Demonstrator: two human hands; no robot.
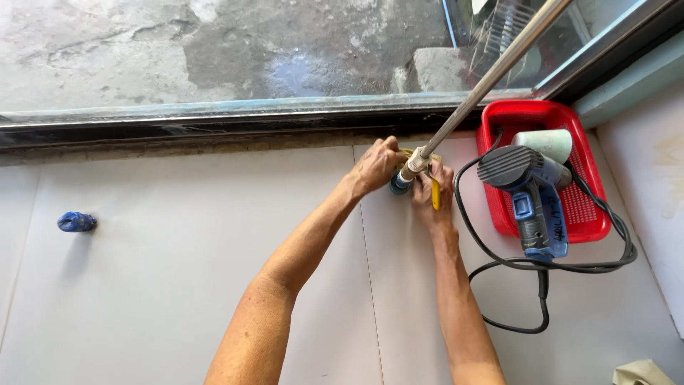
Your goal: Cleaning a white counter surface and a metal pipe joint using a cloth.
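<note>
While my left hand (375, 165) and right hand (432, 194) pinched the blue pipe fitting (399, 185) on the white floor, the steel pipe (484, 84) ran up-right from both; a yellow tool (434, 192) sat under my right fingers.

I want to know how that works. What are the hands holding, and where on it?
Both hands grip the lower end of the long metal pole: left hand beside its blue fitting, right hand just below.
</note>
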